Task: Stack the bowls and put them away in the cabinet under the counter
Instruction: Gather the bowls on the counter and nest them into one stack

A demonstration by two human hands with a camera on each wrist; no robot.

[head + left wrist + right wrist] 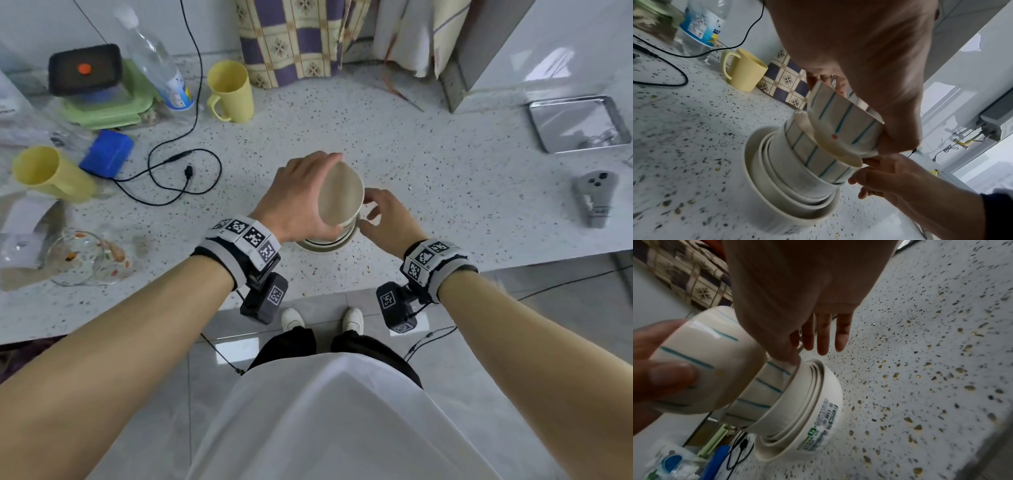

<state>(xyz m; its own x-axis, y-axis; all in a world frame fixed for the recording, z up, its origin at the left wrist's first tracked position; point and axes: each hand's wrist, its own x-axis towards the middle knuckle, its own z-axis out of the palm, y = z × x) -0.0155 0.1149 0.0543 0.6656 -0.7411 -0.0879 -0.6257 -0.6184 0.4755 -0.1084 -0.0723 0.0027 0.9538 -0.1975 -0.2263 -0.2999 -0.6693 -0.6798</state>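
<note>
From the head view, the left hand (301,195) grips a striped bowl (340,193) tilted over the stack of bowls (327,241), which sits near the desk's (445,192) front edge at about 6 o'clock. The right hand (387,219) steadies the stack from 3 o'clock, thumb and fingers loosely curved around it.

In the left wrist view, the striped bowl (842,120) hangs with its foot just inside the rim of a matching striped bowl (818,154) atop the nest. I'd level it before letting go, so it seats squarely and the tall pile doesn't lean.

In the right wrist view, the right hand's fingers (824,332) are straight and spread; the thumb touches the upper bowl's rim. The outer bowl (818,410) carries a green-and-white sticker with a barcode; its print is too small to read. The cabinet is not in sight.
</note>
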